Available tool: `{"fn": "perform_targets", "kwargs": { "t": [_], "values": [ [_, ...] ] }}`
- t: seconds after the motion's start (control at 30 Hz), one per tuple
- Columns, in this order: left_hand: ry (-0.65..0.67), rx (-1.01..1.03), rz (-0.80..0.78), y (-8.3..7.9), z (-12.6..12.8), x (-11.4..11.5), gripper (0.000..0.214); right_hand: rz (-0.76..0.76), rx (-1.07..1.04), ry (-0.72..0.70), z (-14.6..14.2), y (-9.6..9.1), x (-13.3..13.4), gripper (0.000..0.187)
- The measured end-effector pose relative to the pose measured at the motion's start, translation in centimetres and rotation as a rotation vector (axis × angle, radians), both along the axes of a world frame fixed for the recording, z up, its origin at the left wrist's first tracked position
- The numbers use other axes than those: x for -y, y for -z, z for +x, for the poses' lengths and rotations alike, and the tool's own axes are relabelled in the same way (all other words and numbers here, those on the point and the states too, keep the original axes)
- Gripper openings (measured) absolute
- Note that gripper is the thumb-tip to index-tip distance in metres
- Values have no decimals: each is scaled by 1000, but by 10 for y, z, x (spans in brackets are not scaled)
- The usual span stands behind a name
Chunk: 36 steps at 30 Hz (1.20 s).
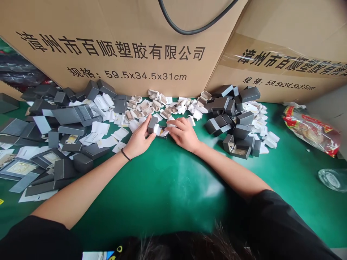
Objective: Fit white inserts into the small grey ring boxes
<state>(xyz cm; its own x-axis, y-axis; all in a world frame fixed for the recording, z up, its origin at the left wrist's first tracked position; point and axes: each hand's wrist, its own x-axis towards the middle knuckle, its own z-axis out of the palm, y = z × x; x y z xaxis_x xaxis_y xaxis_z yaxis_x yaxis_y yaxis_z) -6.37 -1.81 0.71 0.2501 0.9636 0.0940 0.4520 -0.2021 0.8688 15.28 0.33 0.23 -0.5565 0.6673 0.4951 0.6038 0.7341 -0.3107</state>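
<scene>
My left hand [139, 139] grips a small dark grey box [152, 124] with a white insert, fingers wrapped round it. My right hand [184, 133] is closed on the other end of the same piece, a dark tray part [162, 133], on the green table [168, 184]. Small white and beige inserts [151, 104] lie in a heap just beyond both hands. Folded grey boxes [235, 119] are piled to the right of my right hand. Flat and folded grey sleeves [65, 119] cover the left side.
Two large cardboard cartons [121, 43] with printed characters stand along the back edge; a black cable [189, 29] hangs over them. A red plastic bag [311, 131] and a clear glass dish [333, 179] sit at the right. A black band is on my left wrist.
</scene>
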Motion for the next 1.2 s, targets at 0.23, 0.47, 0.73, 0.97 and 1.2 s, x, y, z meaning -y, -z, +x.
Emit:
{"fn": "perform_targets", "kwargs": {
  "t": [0.23, 0.47, 0.73, 0.97, 1.2],
  "values": [
    [47, 240, -74, 3, -2, -3, 78, -204, -372, 134, -2, -3, 8, 30],
    [87, 266, -37, 8, -1, -3, 74, -342, -496, 96, -5, -6, 10, 29],
    [48, 249, -28, 11, -2, -4, 68, -425, -589, 52, -7, 4, 7, 33],
    [-5, 182, 8, 6, 0, -3, 62, -437, -573, 64, -7, 6, 6, 32],
    [-10, 45, -37, -2, 4, 2, 71, -439, -550, 84, -7, 5, 6, 30]
  ]
}}
